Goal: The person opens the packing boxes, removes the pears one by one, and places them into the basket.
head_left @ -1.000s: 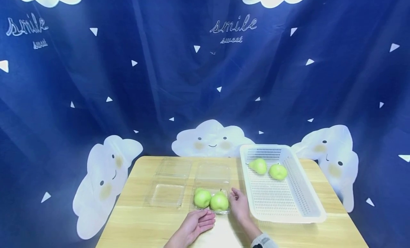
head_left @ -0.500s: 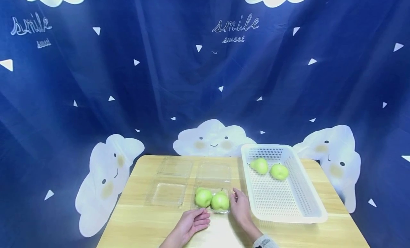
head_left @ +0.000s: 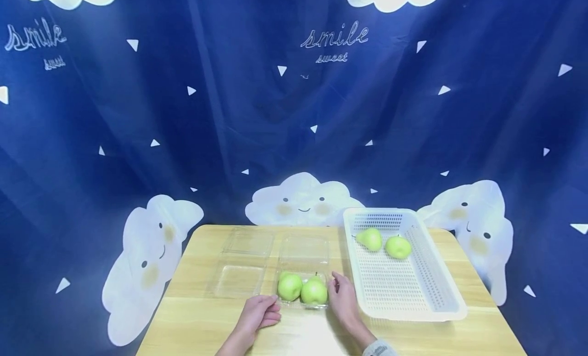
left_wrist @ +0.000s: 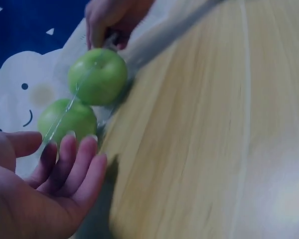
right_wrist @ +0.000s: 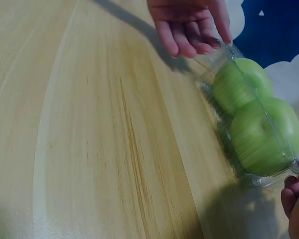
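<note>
Two green pears (head_left: 314,291) sit side by side in the near half of a clear plastic clamshell box (head_left: 305,306), whose lid (head_left: 304,247) lies open toward the back. My right hand (head_left: 343,298) pinches the box's right edge between thumb and curled fingers. At the near left corner is my left hand (head_left: 255,315), its thumb tip right at the rim. In the right wrist view, the left hand's other fingers (right_wrist: 182,40) extend loosely away from the box. The left wrist view shows the right hand (left_wrist: 117,20) gripping the far end.
A white perforated basket (head_left: 409,300) stands on the right, holding two more green pears (head_left: 397,247) at its far end. Left of the box, a second clear clamshell (head_left: 241,280) lies open on the wooden table (head_left: 193,315). A blue curtain (head_left: 275,105) hangs behind.
My left hand has moved leftward along the box's front, from below the pears to the near left corner. The right hand stays at the right edge.
</note>
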The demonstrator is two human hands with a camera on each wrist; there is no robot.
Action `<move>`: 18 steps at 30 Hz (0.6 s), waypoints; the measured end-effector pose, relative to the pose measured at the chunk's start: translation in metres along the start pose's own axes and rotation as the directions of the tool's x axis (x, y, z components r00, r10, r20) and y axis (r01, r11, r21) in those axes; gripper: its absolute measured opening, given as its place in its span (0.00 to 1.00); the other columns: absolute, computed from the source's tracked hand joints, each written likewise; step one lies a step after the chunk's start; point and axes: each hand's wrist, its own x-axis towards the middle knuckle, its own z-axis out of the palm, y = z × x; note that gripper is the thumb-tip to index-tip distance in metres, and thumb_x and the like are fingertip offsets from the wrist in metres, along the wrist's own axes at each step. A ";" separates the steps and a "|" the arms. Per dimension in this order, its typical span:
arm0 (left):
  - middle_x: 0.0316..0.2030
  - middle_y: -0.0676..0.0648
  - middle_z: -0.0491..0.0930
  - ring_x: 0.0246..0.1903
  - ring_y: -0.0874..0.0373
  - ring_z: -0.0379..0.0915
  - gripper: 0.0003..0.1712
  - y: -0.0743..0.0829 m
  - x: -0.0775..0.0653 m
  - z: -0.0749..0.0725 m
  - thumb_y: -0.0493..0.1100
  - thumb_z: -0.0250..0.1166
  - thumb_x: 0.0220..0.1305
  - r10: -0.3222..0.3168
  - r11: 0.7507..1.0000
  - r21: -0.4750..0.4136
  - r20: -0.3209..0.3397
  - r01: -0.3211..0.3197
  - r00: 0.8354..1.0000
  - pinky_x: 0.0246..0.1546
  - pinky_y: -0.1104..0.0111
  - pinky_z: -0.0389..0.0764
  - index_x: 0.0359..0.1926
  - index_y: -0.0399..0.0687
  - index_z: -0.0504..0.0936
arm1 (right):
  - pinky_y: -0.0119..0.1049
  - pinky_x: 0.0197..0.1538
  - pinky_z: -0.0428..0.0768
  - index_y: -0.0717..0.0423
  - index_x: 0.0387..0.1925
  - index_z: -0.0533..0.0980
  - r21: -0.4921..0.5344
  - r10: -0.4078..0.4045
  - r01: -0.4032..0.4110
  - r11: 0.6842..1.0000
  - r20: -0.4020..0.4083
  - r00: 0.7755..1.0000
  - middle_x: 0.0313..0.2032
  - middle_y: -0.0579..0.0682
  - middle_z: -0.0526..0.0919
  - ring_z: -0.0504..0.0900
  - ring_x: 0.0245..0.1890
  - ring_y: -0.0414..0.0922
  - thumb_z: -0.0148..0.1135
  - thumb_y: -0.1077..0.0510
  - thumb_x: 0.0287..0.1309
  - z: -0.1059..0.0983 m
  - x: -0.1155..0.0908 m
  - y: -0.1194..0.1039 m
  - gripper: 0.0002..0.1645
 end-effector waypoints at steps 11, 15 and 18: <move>0.19 0.53 0.72 0.19 0.58 0.66 0.14 0.019 -0.007 0.024 0.47 0.56 0.76 0.298 0.707 0.703 -0.188 -0.084 0.936 0.20 0.70 0.66 0.30 0.49 0.74 | 0.26 0.38 0.79 0.74 0.61 0.74 -0.062 -0.030 0.031 0.998 0.012 0.999 0.36 0.53 0.80 0.75 0.36 0.40 0.59 0.65 0.68 -0.003 0.000 0.003 0.23; 0.19 0.54 0.69 0.19 0.59 0.65 0.15 0.018 -0.005 0.027 0.48 0.56 0.76 0.351 0.623 0.778 -0.190 -0.077 0.917 0.19 0.70 0.65 0.29 0.51 0.72 | 0.27 0.38 0.80 0.75 0.62 0.73 -0.060 -0.051 0.052 0.997 0.025 0.998 0.38 0.54 0.80 0.76 0.37 0.41 0.58 0.66 0.69 -0.005 0.000 0.004 0.24; 0.18 0.56 0.66 0.17 0.61 0.62 0.16 0.016 -0.001 0.028 0.49 0.56 0.76 0.416 0.536 0.839 -0.164 -0.096 0.894 0.18 0.71 0.63 0.28 0.53 0.70 | 0.27 0.39 0.81 0.75 0.62 0.73 -0.052 -0.056 0.058 0.997 0.034 0.998 0.39 0.54 0.80 0.76 0.38 0.41 0.58 0.65 0.69 -0.005 -0.001 0.004 0.24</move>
